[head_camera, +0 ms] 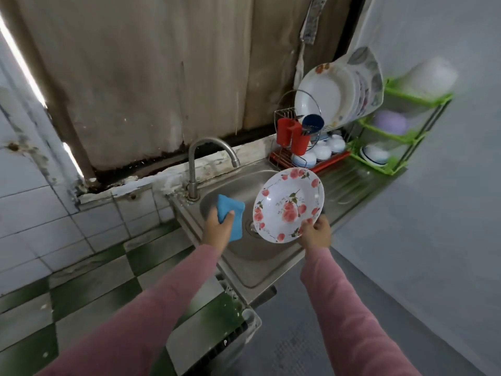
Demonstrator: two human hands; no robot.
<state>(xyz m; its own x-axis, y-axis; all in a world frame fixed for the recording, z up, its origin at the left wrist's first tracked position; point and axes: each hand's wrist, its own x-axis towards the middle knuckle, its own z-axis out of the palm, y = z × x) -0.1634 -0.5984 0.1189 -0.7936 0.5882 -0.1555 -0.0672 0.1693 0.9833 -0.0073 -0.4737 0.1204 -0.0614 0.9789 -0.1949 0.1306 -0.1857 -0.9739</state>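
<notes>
- Head view: the right hand (316, 231) pinches the lower rim of a flowered plate (288, 204), thumb on the face and fingers curled behind, holding it tilted up over the steel sink (244, 270).
- The left hand (217, 229) grips a blue cloth (231, 216), fingers and thumb folded round it, just beside the plate and above the basin; cloth and plate are near each other but not touching.
- The tap (210, 156) stands behind the basin; no water can be seen running from it.
- At the back right, a dish rack (309, 158) holds upright plates, bowls and red cups (292, 137), with a green shelf (390, 147) beside it.
- Handling, as a judgement: the plate looks stiff, fairly light and breakable, and a glazed face is likely slippery when wet, so a rim pinch with fingers spread behind seems the safest hold.
- The cloth is soft and will fold to the plate's curve; it wants a bunched grip in the palm.
</notes>
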